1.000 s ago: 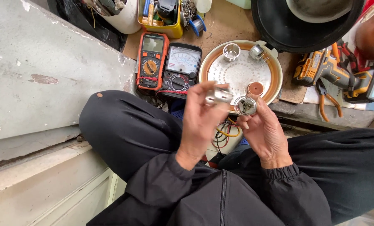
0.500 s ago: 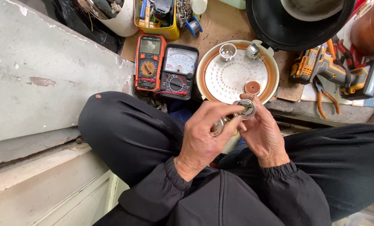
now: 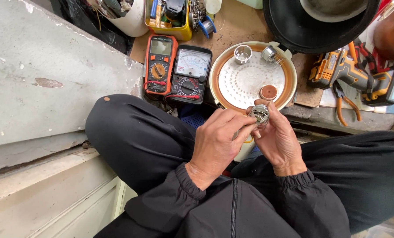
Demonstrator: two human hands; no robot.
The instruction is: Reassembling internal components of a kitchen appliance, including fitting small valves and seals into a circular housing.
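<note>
- The person's black trousers (image 3: 135, 141) and jacket sleeves fill the lower half of the frame; the body runs off the bottom edge.
- A grey concrete slab (image 3: 42, 75) takes up the upper left, its paint chipped in spots.
- A large black pot (image 3: 285, 26) sits at the top right, cut off by the top edge, so its contents are only partly seen.
- A round perforated metal plate (image 3: 245, 83) with a brown rim lies at upper centre; two small metal cups and a brown disc (image 3: 268, 92) rest on it, and its lower edge is hidden behind the hands.
- An orange and black cordless drill (image 3: 351, 70) lies at the right, with orange-handled pliers (image 3: 344, 103) just below it; its far end is cut by the frame edge.
- Two multimeters sit side by side left of the plate: an orange digital meter (image 3: 160, 64) and a black analogue meter (image 3: 190, 75).
- A yellow tray (image 3: 179, 31) of small parts is at the top, cropped.
- The left hand (image 3: 216, 143) is curled at centre, its fingertips pinching the small part from the left.
- The right hand (image 3: 278, 139) cups and pinches the same part from the right and below.
- The small round metal part (image 3: 260, 113) sits between both hands' fingertips, just below the plate; its lower half is hidden by fingers and its detail is hard to make out.
</note>
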